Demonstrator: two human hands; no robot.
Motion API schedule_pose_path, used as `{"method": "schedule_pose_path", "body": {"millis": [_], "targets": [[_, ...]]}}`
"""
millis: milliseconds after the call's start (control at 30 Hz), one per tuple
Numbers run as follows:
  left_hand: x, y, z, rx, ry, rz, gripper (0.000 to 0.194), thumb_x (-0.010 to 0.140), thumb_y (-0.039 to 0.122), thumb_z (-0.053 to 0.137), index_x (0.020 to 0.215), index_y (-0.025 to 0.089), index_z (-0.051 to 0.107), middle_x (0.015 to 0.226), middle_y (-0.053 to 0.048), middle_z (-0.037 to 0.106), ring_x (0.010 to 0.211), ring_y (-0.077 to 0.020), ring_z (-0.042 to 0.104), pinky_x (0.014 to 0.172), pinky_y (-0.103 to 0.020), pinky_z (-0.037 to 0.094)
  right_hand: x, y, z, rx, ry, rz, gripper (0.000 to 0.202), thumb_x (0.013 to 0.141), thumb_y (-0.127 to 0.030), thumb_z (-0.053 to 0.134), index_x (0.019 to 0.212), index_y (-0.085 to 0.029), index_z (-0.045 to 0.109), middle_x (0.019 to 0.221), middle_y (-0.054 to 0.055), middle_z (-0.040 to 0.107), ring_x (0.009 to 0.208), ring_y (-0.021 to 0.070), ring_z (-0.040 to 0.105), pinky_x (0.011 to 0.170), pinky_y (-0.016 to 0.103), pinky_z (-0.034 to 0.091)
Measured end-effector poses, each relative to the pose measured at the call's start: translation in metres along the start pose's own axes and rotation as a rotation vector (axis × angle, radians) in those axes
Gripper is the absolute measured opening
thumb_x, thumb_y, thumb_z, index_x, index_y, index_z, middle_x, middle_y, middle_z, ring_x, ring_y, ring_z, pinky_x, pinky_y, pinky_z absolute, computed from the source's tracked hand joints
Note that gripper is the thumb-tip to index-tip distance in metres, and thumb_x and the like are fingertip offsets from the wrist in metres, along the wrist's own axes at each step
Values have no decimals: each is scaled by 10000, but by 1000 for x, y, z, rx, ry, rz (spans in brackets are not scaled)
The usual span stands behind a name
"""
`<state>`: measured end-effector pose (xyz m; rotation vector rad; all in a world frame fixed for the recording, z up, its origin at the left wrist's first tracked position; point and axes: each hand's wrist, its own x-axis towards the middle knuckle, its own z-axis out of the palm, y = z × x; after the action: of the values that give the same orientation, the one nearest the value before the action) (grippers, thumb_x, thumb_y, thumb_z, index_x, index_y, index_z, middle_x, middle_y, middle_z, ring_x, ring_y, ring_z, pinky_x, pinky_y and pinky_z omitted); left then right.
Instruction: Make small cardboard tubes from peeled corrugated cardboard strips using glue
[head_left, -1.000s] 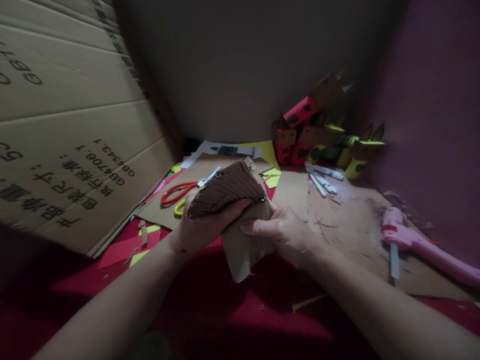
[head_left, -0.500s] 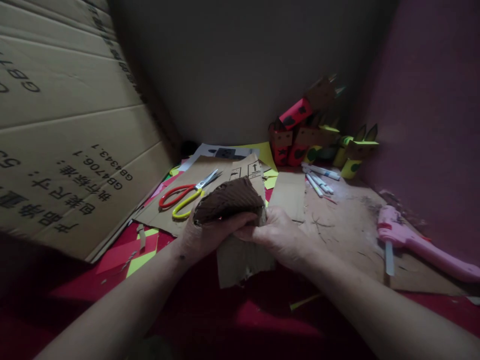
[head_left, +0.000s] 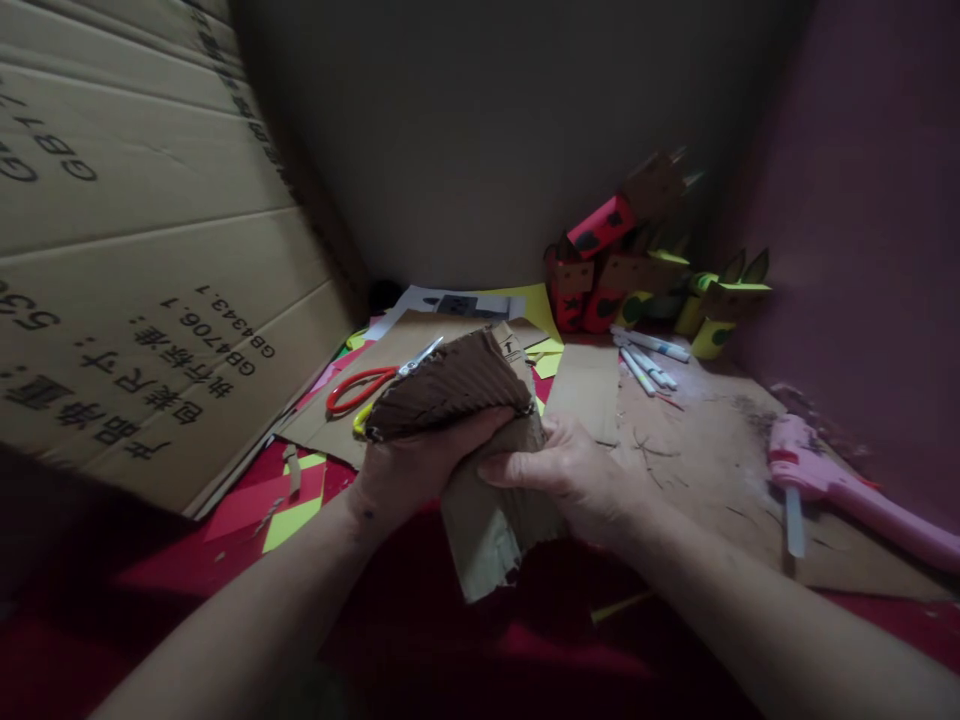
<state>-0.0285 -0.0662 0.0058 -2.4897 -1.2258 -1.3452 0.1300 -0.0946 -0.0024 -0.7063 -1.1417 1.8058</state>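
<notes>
Between my hands is a bent piece of corrugated cardboard (head_left: 457,385), its ridged brown face turned up and a paler flap hanging below. My left hand (head_left: 409,470) grips it from the left, thumb lying along the ridged part. On the other side my right hand (head_left: 574,470) pinches the paler flap, its thumb pressed on the surface. The fingers underneath are hidden. Just behind the cardboard lie scissors (head_left: 364,388) with one red and one yellow handle, partly covered by it.
A large printed cardboard box (head_left: 165,250) leans at left. Markers (head_left: 649,360) and a pink glue gun (head_left: 810,465) lie at right on a cardboard sheet (head_left: 712,450). Red and yellow paper figures (head_left: 600,290) stand at the back. Paper scraps (head_left: 292,520) lie at left on red cloth.
The cardboard has tilted, so more of its ridged face and lower flap show, and it covers more of the yellow scissor handle. Both hands keep their hold; the view has shifted slightly.
</notes>
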Motion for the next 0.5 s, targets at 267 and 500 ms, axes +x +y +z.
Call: {"method": "schedule_pose_path", "body": {"millis": [267, 500], "targets": [[15, 18, -1, -317, 52, -351, 88, 623, 284, 741, 643, 242, 666, 738, 37, 685, 722, -193, 638, 725, -336, 547, 0, 0, 1, -64, 17, -6, 137, 639, -227, 723, 732, -140, 672, 682, 20, 654, 601, 141, 613, 604, 295, 477], [20, -9, -13, -858, 50, -315, 325, 701, 293, 684, 1007, 208, 617, 978, -35, 658, 904, -221, 628, 819, -381, 524, 5, -6, -5, -136, 61, -53, 127, 648, -198, 683, 766, -153, 667, 700, 12, 647, 628, 131, 593, 610, 276, 462]]}}
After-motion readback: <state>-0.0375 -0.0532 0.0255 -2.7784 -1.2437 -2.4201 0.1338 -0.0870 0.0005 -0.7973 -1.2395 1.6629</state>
